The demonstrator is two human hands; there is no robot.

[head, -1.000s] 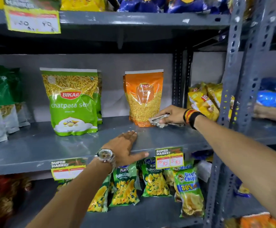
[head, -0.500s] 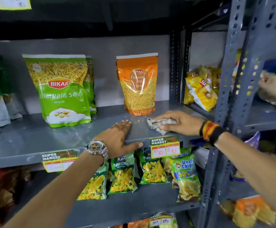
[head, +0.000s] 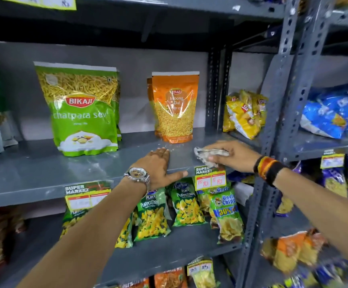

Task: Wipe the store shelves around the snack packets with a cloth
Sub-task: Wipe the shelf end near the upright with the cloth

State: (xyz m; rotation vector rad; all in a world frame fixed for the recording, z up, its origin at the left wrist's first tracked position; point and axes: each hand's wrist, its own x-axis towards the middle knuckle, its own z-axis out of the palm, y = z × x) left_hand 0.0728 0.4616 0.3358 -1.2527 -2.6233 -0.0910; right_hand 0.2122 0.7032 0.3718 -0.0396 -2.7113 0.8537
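Observation:
A grey metal shelf (head: pixel 34 175) carries a green Bikaji sev packet (head: pixel 81 109) on the left and an orange moong dal packet (head: pixel 175 107) in the middle. My right hand (head: pixel 235 155) presses a crumpled whitish cloth (head: pixel 207 155) onto the shelf's front edge, just in front and right of the orange packet. My left hand (head: pixel 158 169) lies flat on the shelf, fingers spread, with a wristwatch, a little left of the cloth. It holds nothing.
Price tags (head: pixel 210 177) hang from the shelf lip. Small green and yellow chip packets (head: pixel 185 206) fill the shelf below. A perforated upright post (head: pixel 272 121) stands right of my hand, with yellow packets (head: pixel 243 115) and blue packets (head: pixel 333 117) beyond it.
My right hand has drawn the cloth from the base of the orange packet forward to the shelf's front edge. The left hand has stayed flat in place. Another person's hand at right is gone.

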